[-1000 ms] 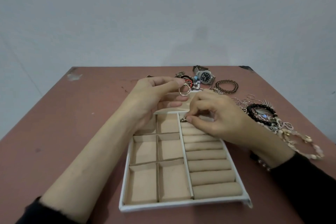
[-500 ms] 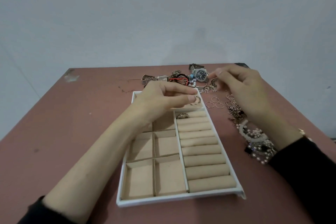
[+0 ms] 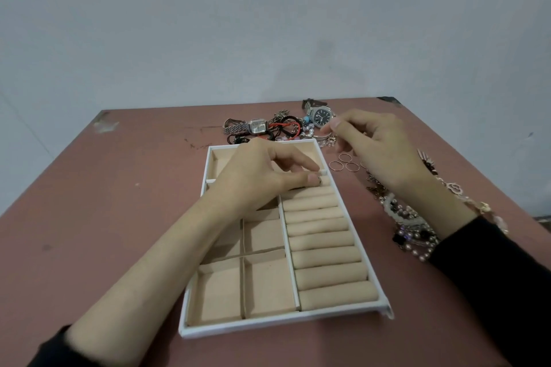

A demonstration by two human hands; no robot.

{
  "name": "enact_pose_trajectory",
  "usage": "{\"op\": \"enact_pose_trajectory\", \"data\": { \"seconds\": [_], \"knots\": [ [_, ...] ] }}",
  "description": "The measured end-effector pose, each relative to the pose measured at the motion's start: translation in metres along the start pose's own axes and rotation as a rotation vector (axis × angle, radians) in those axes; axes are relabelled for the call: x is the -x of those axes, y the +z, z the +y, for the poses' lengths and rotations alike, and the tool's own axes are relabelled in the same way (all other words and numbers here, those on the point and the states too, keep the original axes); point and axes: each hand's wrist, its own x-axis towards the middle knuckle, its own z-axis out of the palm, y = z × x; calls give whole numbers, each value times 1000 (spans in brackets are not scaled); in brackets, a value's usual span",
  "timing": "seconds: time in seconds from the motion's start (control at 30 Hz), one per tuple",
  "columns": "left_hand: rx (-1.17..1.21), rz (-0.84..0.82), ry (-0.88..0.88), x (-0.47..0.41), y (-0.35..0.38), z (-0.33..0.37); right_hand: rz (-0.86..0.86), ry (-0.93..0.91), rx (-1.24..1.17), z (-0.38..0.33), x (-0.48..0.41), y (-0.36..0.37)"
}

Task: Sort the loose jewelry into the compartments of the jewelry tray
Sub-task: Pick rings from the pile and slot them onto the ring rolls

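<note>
Beige velvet rolls [image 3: 322, 235] fill the right half of the jewelry tray [image 3: 268, 325]. The left hand [image 3: 259, 179] is laid across the tray's far part, thumb and forefinger pressed together on a small ring [image 3: 319, 180] at the farthest roll, close to the right wall. Most of the ring is hidden by the thumb, so how deeply it is seated cannot be told. If it is released before being wedged into a slot, it could be tipped over the wall onto the table [image 3: 104, 232], or left lying loose on top of the roll.

The right hand [image 3: 378, 149] is held over the loose jewelry beyond the tray's far right corner, fingers curled, the tips near a blue-dial watch [image 3: 321, 116]; whether anything is pinched cannot be told. Thin gold rings [image 3: 346, 162] lie on the table just right of the tray, below that hand, and could be scattered by a careless reach. Beaded bracelets [image 3: 411, 226] beside the forearm could be dragged by the dark sleeve.
</note>
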Motion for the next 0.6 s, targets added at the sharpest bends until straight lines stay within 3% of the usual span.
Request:
{"op": "enact_pose_trajectory", "data": {
  "seconds": [0.4, 0.6],
  "knots": [
    [-262, 27, 163, 0, 5, 0, 68, 0, 78, 7, -7, -6],
    [-244, 97, 174, 0, 5, -2, -28, -47, 542, 21, -13, -20]
  ]
}}
